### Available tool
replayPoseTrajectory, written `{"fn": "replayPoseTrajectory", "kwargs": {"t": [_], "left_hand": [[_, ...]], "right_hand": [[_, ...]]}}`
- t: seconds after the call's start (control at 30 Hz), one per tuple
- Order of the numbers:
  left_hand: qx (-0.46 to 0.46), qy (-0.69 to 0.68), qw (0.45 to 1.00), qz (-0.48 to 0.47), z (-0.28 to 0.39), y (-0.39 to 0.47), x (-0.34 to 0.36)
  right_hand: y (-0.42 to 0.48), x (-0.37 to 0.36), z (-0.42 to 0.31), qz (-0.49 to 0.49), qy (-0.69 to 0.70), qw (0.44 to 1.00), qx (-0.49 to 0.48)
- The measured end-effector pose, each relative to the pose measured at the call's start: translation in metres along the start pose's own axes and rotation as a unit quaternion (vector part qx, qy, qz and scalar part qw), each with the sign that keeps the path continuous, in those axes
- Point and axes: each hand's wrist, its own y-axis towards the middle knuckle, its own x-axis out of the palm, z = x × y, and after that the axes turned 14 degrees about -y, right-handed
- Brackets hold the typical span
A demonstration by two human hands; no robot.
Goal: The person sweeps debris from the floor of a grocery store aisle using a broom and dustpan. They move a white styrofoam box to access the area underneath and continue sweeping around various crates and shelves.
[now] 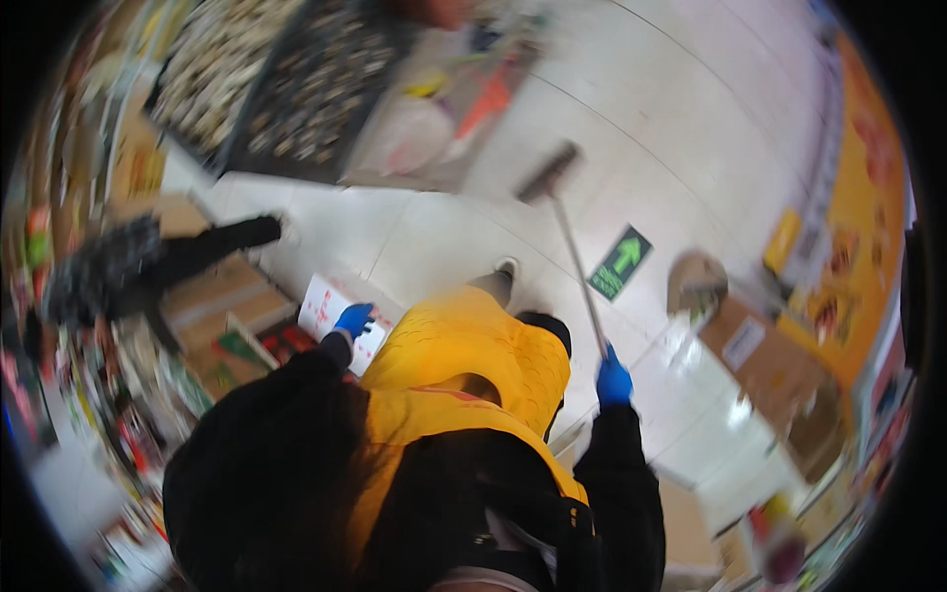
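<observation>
My right hand [614, 381], in a blue glove, is closed around the end of a long thin handle [577, 266]. At the handle's far end a dark, flat floor-tool head [547, 174], perhaps a broom, rests on or just above the tiled floor [666, 163]; blur hides its exact kind. My left hand [355, 320], also blue-gloved, lies over a white box [317, 305] with red print. Whether its fingers grip the box or only touch it I cannot tell. A yellow apron [459, 333] covers my front.
Ahead left, dark trays of blurred pale goods [214, 66] and brown goods [318, 81] border the walkway. Another person in dark clothing [103, 274] is at left, beside cardboard boxes [222, 296]. A green arrow floor sign [620, 263] lies right of the handle. More cardboard [769, 370] stands right.
</observation>
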Motion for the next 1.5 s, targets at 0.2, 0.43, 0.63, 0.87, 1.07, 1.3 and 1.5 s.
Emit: {"fn": "replayPoseTrajectory", "kwargs": {"t": [0.2,0.43,0.63,0.87,1.07,1.3,1.5], "left_hand": [[-0.076,0.042,0.995,0.043,0.030,-0.022,-0.010],[0.183,0.262,0.945,0.069,0.039,-0.060,0.067],[0.223,0.344,0.904,0.120,0.063,-0.078,0.141],[0.299,0.334,0.891,0.075,0.040,-0.032,0.174],[0.113,-0.048,0.991,0.045,-0.031,-0.031,0.110],[0.121,0.145,0.980,0.054,-0.091,-0.062,0.033],[0.008,0.061,0.996,0.068,-0.071,-0.058,0.047]], "right_hand": [[0.151,0.030,-0.096,-0.126,0.074,0.989,-0.019],[0.066,0.000,0.097,-0.137,-0.149,0.979,-0.032],[0.021,-0.072,0.172,-0.092,-0.141,0.985,0.038],[0.015,-0.138,0.156,-0.053,-0.170,0.984,0.013],[0.106,-0.088,0.017,0.000,-0.036,0.990,-0.137],[0.142,-0.020,-0.007,0.019,-0.062,0.994,-0.089],[-0.024,-0.059,0.157,-0.122,-0.023,0.980,0.158]]}}
